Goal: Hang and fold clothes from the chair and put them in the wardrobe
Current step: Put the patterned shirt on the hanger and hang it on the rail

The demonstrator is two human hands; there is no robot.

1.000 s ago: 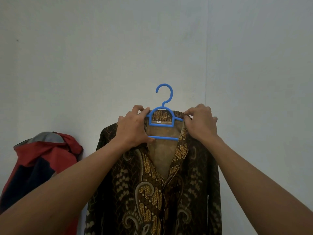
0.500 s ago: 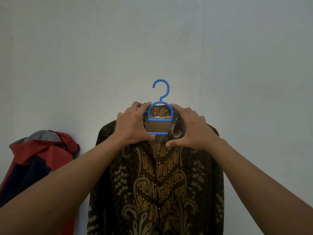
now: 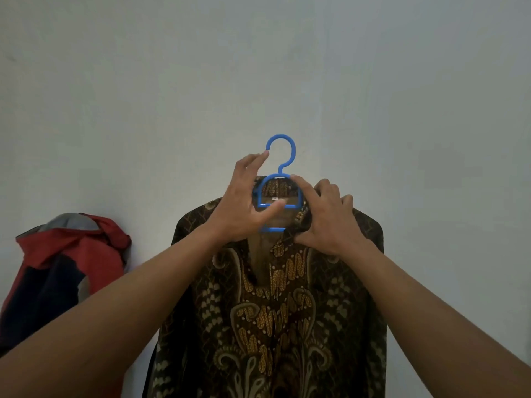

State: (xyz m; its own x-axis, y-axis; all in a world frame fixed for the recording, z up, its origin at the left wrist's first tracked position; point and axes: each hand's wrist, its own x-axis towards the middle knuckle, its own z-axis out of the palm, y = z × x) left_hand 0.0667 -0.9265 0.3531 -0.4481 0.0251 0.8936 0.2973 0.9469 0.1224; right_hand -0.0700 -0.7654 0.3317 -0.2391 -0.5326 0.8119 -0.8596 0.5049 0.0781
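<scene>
Both arms reach up to the blue hanger [image 3: 281, 179] carrying the brown patterned shirt [image 3: 275, 305]. The left hand [image 3: 244, 208] pinches the hanger's frame, its forefinger up by the hook. The right hand [image 3: 324, 216] grips the collar beside the hanger, fingers curled.

A blue hanger [image 3: 281, 156] carries a dark-brown shirt [image 3: 273, 311] with gold batik motifs; beside it, a red-and-navy jacket [image 3: 57, 271].

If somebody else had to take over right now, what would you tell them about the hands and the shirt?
Left hand: holding the blue hanger, thumb on its crossbar, fingers up by the hook.
Right hand: grip shut on the collar of the brown patterned shirt.
Done: shirt is on the hanger, front hanging down.
Left: tidy the collar, carry it to the wardrobe (not in view). The red and navy jacket waits at left.
</scene>
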